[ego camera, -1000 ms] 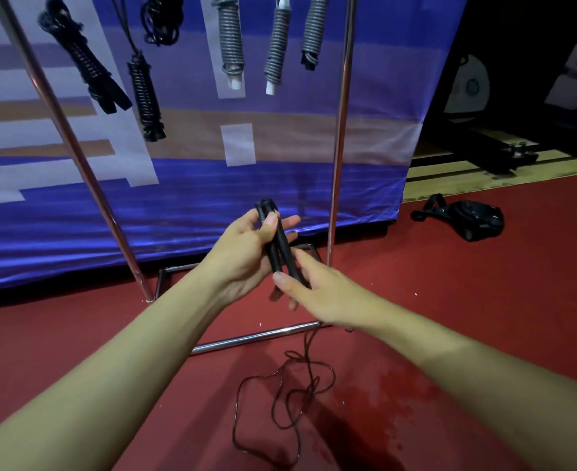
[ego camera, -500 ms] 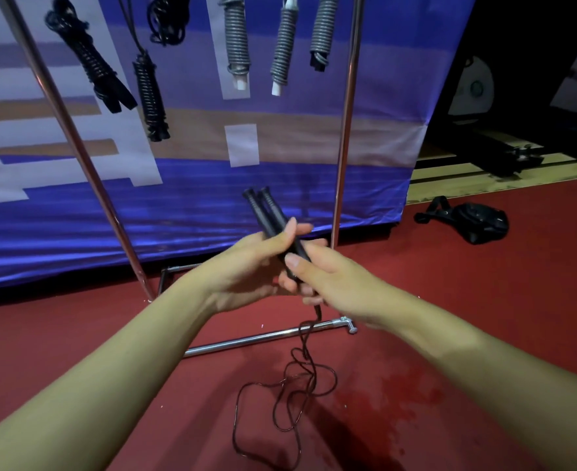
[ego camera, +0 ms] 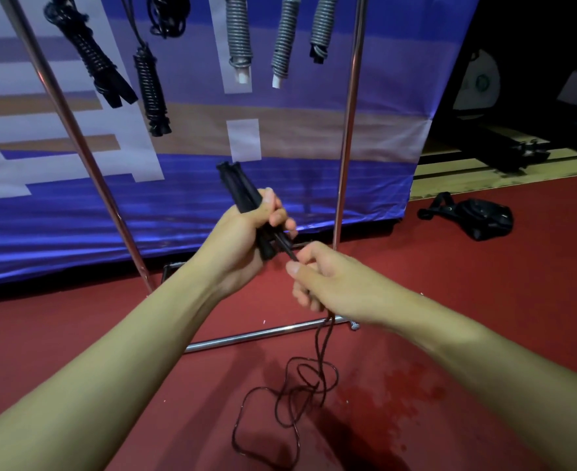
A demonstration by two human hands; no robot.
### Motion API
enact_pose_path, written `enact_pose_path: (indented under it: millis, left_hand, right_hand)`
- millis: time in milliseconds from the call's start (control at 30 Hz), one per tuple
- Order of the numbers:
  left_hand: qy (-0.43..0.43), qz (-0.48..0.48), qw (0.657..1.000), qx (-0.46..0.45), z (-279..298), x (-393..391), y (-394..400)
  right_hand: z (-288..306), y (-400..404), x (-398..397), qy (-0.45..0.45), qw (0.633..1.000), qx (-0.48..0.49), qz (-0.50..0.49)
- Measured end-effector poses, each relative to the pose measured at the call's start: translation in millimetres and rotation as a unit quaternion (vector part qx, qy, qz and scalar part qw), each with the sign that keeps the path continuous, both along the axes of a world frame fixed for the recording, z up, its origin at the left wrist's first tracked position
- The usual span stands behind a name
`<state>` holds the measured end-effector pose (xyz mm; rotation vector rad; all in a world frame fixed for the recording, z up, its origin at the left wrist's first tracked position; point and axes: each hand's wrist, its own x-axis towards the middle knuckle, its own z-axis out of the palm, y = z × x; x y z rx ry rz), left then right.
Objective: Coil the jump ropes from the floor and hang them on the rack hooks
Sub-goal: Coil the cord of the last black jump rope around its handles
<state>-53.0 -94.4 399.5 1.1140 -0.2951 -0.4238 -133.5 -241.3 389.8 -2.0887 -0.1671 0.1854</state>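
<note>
Head view: the right hand (ego camera: pixel 327 283) has slid off the two black handles (ego camera: pixel 242 195) down onto the cord (ego camera: pixel 321 355), fingers curled around it just below them. The left hand (ego camera: pixel 246 232) now grips both handles alone, fingers clamped. The cord's slack lies looped on the red floor (ego camera: pixel 484 317); wrapping looks ready to begin, the rack (ego camera: pixel 348 130) just beyond

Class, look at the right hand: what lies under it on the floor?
Under the right hand the black cord lies in loose loops on the red floor, crossing the rack's base bar. The cord's run inside the grip is hidden.
</note>
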Motion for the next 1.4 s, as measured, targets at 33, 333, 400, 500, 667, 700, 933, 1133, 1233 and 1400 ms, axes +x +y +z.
enact_pose_path:
  millis: [33, 333, 400, 500, 667, 700, 933, 1133, 1233, 1400]
  left_hand:
    - [0.021, 0.002, 1.000, -0.014, -0.2, 2.5, 2.0]
    - [0.133, -0.128, 0.978, -0.093, 9.6, -6.1, 7.6]
    - [0.121, -0.151, 0.979, -0.070, 11.3, -8.2, 9.7]
    - [0.101, -0.139, 0.984, -0.042, 14.7, -14.1, 4.1]
    - [0.077, -0.074, 0.992, -0.072, 20.6, -19.0, -7.4]
    - [0.074, -0.069, 0.993, -0.068, 20.3, -19.7, -8.2]
    - [0.061, -0.103, 0.992, -0.041, 16.1, -21.4, -4.4]
    - [0.033, -0.127, 0.991, -0.034, 19.6, -31.8, -7.0]
    - [0.006, -0.127, 0.992, -0.010, 15.5, -27.6, -5.3]
    - [-0.002, -0.129, 0.991, -0.017, 8.4, -22.2, -4.9]
  right_hand:
    - [1.6, -3.1, 0.3, -0.053, 0.997, -0.062, -0.013]
    - [-10.0, -23.3, 15.2, -0.207, 0.971, -0.113, -0.047]
    - [-16.4, -23.9, 18.0, -0.176, 0.982, -0.044, -0.049]
    - [-23.8, -12.4, 14.8, -0.111, 0.987, 0.103, -0.062]
    - [-18.1, 10.7, 3.2, 0.087, 0.876, 0.473, -0.049]
    - [-16.9, 11.3, 2.5, 0.099, 0.859, 0.500, -0.048]
    - [-7.9, 2.8, 4.2, -0.061, 0.967, 0.247, -0.023]
    - [-8.2, -3.6, 4.3, 0.105, 0.895, 0.433, -0.022]
    - [-6.5, -6.2, 1.4, 0.182, 0.867, 0.464, 0.008]
    - [-5.8, -2.7, 3.3, 0.194, 0.837, 0.511, -0.014]
